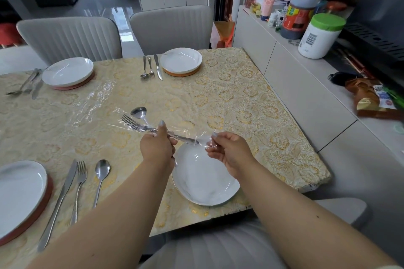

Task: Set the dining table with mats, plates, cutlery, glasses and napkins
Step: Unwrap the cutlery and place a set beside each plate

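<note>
Over the near right corner of the table (240, 98), the left hand (157, 148) grips a bundle of cutlery by the handles — a fork (131, 123) and a spoon (139, 113) poke out to the far left of the fist, and a handle end sticks out to the right. Clear plastic wrap (203, 138) clings to that bundle, and the right hand (227, 150) pinches a stretch of it between thumb and fingertips, just beside the handle end. Both hands hover above the far rim of a white plate (203, 183) that sits at the near edge of the table, directly below them. To the near left lies a finished place: another plate (19, 192) on a reddish mat (41, 207) with a knife (59, 203), fork and spoon laid side by side to its right. Two more plates stand on mats at the far side, each with cutlery to its left, before two grey chairs (72, 37). A loose sheet of wrap lies on the gold-patterned tablecloth — well apart from the hands, toward the far left.
</note>
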### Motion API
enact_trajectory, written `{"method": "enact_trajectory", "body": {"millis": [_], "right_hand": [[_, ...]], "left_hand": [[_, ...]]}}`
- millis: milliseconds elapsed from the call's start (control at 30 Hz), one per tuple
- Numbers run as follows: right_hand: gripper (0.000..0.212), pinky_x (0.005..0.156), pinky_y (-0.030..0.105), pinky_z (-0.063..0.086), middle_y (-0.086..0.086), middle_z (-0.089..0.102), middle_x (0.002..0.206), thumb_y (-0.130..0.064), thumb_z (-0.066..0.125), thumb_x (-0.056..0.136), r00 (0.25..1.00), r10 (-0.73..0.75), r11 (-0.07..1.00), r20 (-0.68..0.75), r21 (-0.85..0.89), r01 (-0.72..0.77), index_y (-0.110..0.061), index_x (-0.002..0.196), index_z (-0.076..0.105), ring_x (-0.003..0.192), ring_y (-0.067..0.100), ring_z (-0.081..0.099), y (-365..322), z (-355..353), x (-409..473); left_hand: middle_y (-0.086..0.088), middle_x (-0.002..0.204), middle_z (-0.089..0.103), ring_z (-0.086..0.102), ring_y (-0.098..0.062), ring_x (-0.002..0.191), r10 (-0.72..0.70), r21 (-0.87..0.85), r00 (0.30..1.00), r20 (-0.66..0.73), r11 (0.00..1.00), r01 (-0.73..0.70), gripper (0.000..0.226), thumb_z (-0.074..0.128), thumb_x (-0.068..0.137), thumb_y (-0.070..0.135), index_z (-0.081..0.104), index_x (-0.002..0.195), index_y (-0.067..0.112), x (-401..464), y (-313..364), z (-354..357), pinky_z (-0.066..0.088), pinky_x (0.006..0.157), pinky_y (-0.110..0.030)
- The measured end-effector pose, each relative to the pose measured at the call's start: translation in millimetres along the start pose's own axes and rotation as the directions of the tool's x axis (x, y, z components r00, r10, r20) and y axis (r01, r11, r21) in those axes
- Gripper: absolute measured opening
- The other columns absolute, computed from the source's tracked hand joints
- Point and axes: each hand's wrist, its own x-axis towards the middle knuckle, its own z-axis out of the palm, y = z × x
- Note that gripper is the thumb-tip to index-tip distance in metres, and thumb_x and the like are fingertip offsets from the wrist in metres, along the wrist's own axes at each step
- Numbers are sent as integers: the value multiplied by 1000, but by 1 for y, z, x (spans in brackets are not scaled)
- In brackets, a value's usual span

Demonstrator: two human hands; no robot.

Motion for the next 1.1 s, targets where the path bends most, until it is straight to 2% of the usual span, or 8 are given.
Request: {"method": "enact_trajectory", "body": {"millis": [100, 233, 400, 567, 633, 767, 900, 1100], "right_hand": [[18, 51, 23, 54, 7, 61, 63, -11, 66, 89, 998, -45, 999, -51, -14, 45, -5, 76, 56, 56, 19, 63, 0, 2, 0], [17, 54, 24, 52, 5, 62, 68, -15, 70, 86, 986, -106, 990, -125, -111, 92, -7, 77, 58, 59, 16, 61, 0, 1, -2], [18, 53, 25, 51, 8, 63, 77, -10, 71, 84, 1000, -17, 994, -6, -109, 16, -9, 93, 55, 62, 18, 61, 0, 5, -7], [12, 59, 25, 53, 7, 66, 80, -3, 66, 86, 992, -3, 981, 125, -193, 27, -9, 96, 65, 68, 19, 62, 2, 14, -12], [13, 60, 26, 55, 8, 65, 80, 0, 64, 87, 995, 11, 984, 96, -178, 6, -7, 98, 66, 68, 20, 63, 3, 17, -11], [11, 58, 27, 56, 12, 62, 76, 3, 53, 91, 996, 60, 996, -63, -58, -64, -2, 92, 62, 63, 22, 62, 3, 14, -7], [13, 64, 28, 56, 9, 66, 82, 1, 56, 92, 989, 139, 986, 49, -103, -133, -5, 93, 67, 70, 21, 64, 6, 16, -11], [4, 70, 30, 54, 7, 70, 83, -9, 65, 89, 964, 220, 973, 153, -101, -206, -9, 90, 68, 74, 19, 65, 4, 14, -10]], "left_hand": [[-5, 58, 54, 29, -10, 33, 18, -12, 1000, -25, 1000, -18, 36, 52, 97, 43, 44, 79, 12, -2, 1, 0, 27, 37, -16], [-5, 62, 58, 29, -15, 39, 25, 2, 997, -69, 1000, -25, 37, 52, 96, 45, 46, 82, 11, 0, 2, -2, 39, 36, -24], [-5, 63, 59, 29, -16, 40, 15, 5, 998, -63, 1000, -15, 39, 52, 95, 47, 48, 87, 10, -4, 2, -4, 41, 34, -26], [-5, 61, 60, 31, -16, 39, -1, 15, 998, -57, 1000, 2, 43, 54, 94, 50, 51, 89, 8, -8, -2, -4, 40, 37, -25], [-5, 60, 59, 32, -16, 37, -2, 21, 999, -46, 1000, 3, 44, 53, 94, 50, 52, 89, 6, -9, -3, -4, 39, 37, -25], [-5, 58, 57, 29, -14, 34, -17, -18, 999, -39, 1000, 16, 44, 52, 95, 50, 51, 91, 5, -8, -1, -7, 40, 35, -24], [-3, 54, 56, 29, -14, 35, -20, -25, 1000, -16, 1000, 19, 45, 52, 94, 50, 52, 90, 6, -8, -4, -10, 38, 39, -25], [1, 46, 57, 30, -13, 34, 0, -38, 1000, 27, 999, 1, 43, 54, 94, 49, 52, 88, 6, -3, -7, -16, 34, 43, -27]]}}
